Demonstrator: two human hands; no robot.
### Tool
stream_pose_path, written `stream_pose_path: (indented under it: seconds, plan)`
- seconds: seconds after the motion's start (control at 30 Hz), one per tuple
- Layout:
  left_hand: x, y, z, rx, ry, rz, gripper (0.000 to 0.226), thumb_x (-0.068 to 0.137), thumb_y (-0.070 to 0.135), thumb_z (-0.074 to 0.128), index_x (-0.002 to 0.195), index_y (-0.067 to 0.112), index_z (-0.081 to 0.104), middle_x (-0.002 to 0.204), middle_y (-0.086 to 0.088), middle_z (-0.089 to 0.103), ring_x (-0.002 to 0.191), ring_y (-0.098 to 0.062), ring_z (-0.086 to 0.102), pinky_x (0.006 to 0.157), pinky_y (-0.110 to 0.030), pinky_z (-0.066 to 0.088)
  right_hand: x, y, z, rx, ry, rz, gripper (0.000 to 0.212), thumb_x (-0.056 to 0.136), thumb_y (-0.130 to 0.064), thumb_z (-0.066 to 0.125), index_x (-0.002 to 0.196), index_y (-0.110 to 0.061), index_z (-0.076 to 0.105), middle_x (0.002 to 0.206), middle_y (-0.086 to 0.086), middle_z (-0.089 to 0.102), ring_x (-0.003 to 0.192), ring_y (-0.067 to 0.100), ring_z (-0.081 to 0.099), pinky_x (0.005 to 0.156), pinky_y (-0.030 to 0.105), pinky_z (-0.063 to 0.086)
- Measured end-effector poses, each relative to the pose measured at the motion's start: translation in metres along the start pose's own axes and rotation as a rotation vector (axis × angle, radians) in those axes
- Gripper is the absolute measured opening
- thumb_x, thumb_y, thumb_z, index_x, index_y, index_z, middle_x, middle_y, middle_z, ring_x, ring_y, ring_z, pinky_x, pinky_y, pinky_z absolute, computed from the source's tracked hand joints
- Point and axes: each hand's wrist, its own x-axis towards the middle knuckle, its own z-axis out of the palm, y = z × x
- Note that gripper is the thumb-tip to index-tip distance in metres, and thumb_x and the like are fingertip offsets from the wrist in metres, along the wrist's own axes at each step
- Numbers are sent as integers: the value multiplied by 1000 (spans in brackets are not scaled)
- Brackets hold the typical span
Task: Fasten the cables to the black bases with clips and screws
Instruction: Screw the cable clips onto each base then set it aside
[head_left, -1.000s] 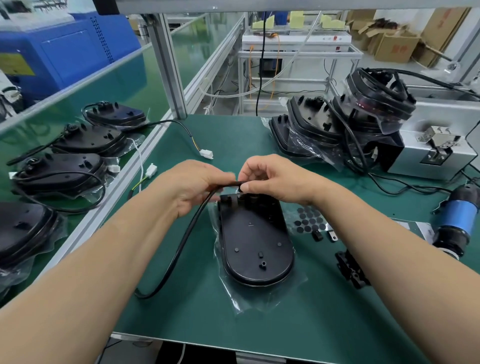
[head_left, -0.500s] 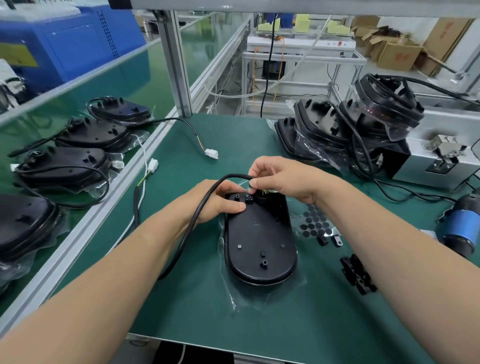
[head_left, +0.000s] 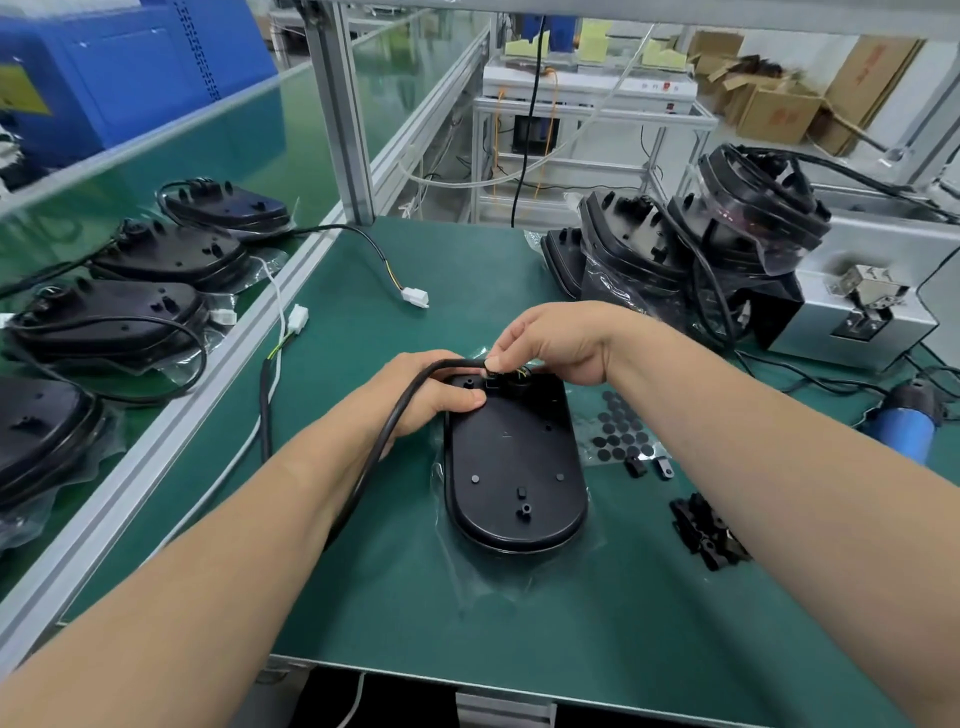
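left hand (head_left: 426, 395) has moved off the cable (head_left: 384, 441) to grip the black base (head_left: 514, 467), right hand (head_left: 556, 343) pinching the cable end into its top for clipping.

left hand (head_left: 431, 397): bare, thumbnail short and plain
right hand (head_left: 563, 343): bare, nails short and plain
left forearm (head_left: 234, 545): bare as far as it shows
right forearm (head_left: 779, 447): bare likewise
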Motion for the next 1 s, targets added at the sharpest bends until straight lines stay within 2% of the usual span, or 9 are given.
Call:
stream_pose_path:
  seconds: [0.1,0.23,0.43,0.6,0.67,0.73,0.8,0.9,1.0]
  plan:
    - [0,-3,1,-27,23,-3,25,73,16,80,97,20,73,103,-13,71,94,-24,63,91,-39,47,0,-1,1,27,-36,20,21,93,3,61,76,-10,64,71,-2,64,72,10,56,69,22,43]
    - [1,-5,1,-40,43,-15,26,73,15,81,97,13,70,90,-7,66,84,-18,57,78,-31,42,1,1,0,28,-16,14,18,92,2,63,78,-9,63,73,1,62,75,13,54,75,25,43]
    - [3,-8,-2,-56,25,-12,28,71,18,83,95,14,71,91,-5,67,86,-18,59,80,-32,42,2,3,0,87,32,52,21,88,4,66,72,-8,63,60,-2,66,73,15,58,75,28,47]
    - [2,-8,-2,-66,30,-13,25,72,17,83,94,16,72,93,-7,70,86,-17,61,82,-31,44,4,0,0,18,41,69,22,88,1,68,72,-10,57,82,11,50,89,22,45,83,30,38]
    - [1,-8,-2,-86,28,-10,25,71,15,83,94,16,72,89,-3,70,83,-14,62,76,-25,45,5,-2,1,-54,39,71,21,87,0,68,74,-10,56,85,12,49,88,22,44,84,31,37]
    - [1,-8,-1,-106,26,-8,25,72,14,82,95,15,72,87,-1,71,80,-11,63,71,-20,45,5,-3,2,-90,41,57,22,88,1,67,70,-9,58,72,7,58,78,19,50,76,28,40]
    - [0,-8,-1,-113,30,-3,25,72,13,82,95,14,72,89,-3,71,81,-12,63,72,-21,45,4,-3,3,-68,36,42,25,88,4,66,67,-9,60,63,-1,61,71,16,51,69,27,42]
    - [-1,-8,-2,-87,14,7,25,75,16,81,98,16,71,96,-8,72,88,-16,64,82,-27,46,1,-1,2,-32,40,32,25,88,6,65,69,-9,58,62,-1,63,69,15,52,67,26,43]
    - [-2,-6,-17,31,-165,19,27,84,13,73,110,18,68,108,-4,72,103,-16,65,92,-26,47,2,2,3,-12,56,27,25,87,6,66,70,-9,55,69,4,58,69,16,50,65,26,42]
